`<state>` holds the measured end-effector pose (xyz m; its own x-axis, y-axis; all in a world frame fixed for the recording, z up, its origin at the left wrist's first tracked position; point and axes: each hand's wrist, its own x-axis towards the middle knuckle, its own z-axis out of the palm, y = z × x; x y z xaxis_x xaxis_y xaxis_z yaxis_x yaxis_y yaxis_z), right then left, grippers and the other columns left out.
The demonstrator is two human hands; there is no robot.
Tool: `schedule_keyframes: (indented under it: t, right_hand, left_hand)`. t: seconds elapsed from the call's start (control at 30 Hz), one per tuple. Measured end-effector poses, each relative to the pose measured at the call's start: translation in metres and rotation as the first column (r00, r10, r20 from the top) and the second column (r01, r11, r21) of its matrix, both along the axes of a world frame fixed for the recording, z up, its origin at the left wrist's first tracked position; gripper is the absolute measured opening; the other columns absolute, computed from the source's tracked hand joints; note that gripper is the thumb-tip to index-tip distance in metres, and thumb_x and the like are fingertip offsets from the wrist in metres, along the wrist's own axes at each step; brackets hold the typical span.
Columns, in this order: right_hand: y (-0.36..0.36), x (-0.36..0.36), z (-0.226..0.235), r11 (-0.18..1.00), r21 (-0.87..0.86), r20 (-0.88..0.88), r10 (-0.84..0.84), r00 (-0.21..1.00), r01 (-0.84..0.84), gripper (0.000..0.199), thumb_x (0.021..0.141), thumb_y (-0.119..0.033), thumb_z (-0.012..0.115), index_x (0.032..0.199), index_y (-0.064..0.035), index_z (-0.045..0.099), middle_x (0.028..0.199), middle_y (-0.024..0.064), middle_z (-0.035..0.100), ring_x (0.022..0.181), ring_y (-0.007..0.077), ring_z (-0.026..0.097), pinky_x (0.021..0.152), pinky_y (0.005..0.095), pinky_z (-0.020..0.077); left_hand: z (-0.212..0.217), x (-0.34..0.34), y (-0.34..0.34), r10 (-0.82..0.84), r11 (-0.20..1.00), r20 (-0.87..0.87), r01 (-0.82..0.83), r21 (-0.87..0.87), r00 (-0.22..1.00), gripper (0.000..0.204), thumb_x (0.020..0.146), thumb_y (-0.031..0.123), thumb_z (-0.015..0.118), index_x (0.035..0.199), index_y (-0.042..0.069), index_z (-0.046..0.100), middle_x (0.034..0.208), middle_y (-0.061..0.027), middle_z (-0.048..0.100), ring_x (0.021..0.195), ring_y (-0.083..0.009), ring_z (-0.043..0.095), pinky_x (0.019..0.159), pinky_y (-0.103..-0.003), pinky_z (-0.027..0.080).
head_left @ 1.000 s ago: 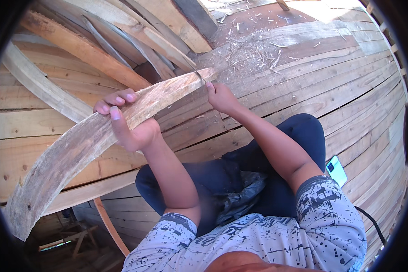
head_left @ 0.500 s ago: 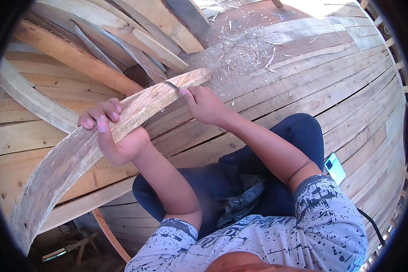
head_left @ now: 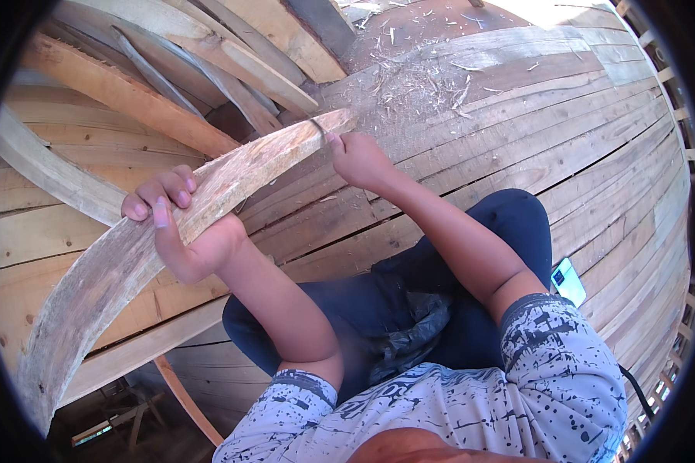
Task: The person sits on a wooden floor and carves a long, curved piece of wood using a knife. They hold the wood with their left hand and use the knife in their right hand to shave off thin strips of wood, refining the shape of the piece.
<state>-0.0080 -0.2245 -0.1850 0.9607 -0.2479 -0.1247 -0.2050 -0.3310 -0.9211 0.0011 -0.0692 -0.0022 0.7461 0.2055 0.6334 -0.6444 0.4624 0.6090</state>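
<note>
Two hands at work on one long curved plank — a rough, pale timber that sweeps from the lower left up to a narrow tip near the middle of the view. Left hand wraps the plank about midway along its arc, fingers curled over the upper edge and thumb underneath, clamped firm on the wood. Right hand is closed in a fist at the plank's upper tip, gripping a small dark tool whose end touches the wood just there; what kind of tool it is cannot be told, most of it being hidden in the fist. Hands sit well apart along the plank. Plank is held tilted over the lap, above a broad surface of curved wooden boards fitted edge to edge. Pale shavings lie scattered on those boards just beyond the right hand. More loose curved timbers are stacked at upper left, behind the plank. Person is seated — dark blue trousers, grey spattered-pattern shirt. A small light rectangular object lies on the boards beside the right knee.
</note>
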Motion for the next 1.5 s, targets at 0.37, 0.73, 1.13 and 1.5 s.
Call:
schedule_keyframes:
  t: [0.37,0.73,1.13,1.5]
  right_hand:
    - [0.013,-0.006,0.022,0.997,0.006,0.063,0.071,0.995,-0.072,0.055,0.105,-0.037,0.038,0.083,0.0086,0.060,0.075,0.0328,0.061,0.078,0.0500,0.061,0.074,0.0533,0.0466]
    - [0.012,-0.004,0.003,0.999,0.006,0.076,0.035,0.996,-0.035,0.055,0.106,-0.038,0.038,0.087,0.0075,0.062,0.074,0.0292,0.062,0.076,0.0479,0.062,0.072,0.0507,0.0480]
    - [0.014,-0.008,-0.004,1.000,0.012,0.032,0.008,0.999,-0.009,0.054,0.105,-0.038,0.038,0.083,0.0055,0.060,0.078,0.0293,0.062,0.078,0.0490,0.061,0.072,0.0542,0.0463]
    - [0.031,-0.023,0.035,0.986,-0.125,0.075,0.123,0.990,-0.113,0.047,0.105,-0.037,0.040,0.087,0.0029,0.056,0.073,0.0274,0.060,0.072,0.0490,0.059,0.067,0.0548,0.0444]
  left_hand:
    - [0.000,0.002,0.003,0.081,0.996,-0.026,-0.082,-0.029,0.996,0.022,0.075,0.008,0.057,0.093,0.014,0.046,0.072,-0.0003,0.044,0.068,-0.0135,0.042,0.071,-0.033,0.038]
    - [-0.003,0.003,0.007,0.147,0.987,-0.056,-0.151,-0.058,0.988,0.022,0.075,0.009,0.058,0.093,0.014,0.046,0.073,-0.0009,0.044,0.068,-0.0144,0.042,0.070,-0.033,0.038]
    - [-0.004,0.010,0.012,0.168,0.981,-0.090,-0.175,-0.079,0.982,0.022,0.075,0.009,0.057,0.091,0.014,0.045,0.072,-0.0010,0.043,0.068,-0.0150,0.042,0.071,-0.033,0.039]
    - [-0.007,0.017,0.022,0.268,0.945,-0.158,-0.291,-0.146,0.950,0.024,0.075,0.006,0.056,0.095,0.011,0.044,0.072,-0.0019,0.041,0.069,-0.0157,0.043,0.072,-0.034,0.040]
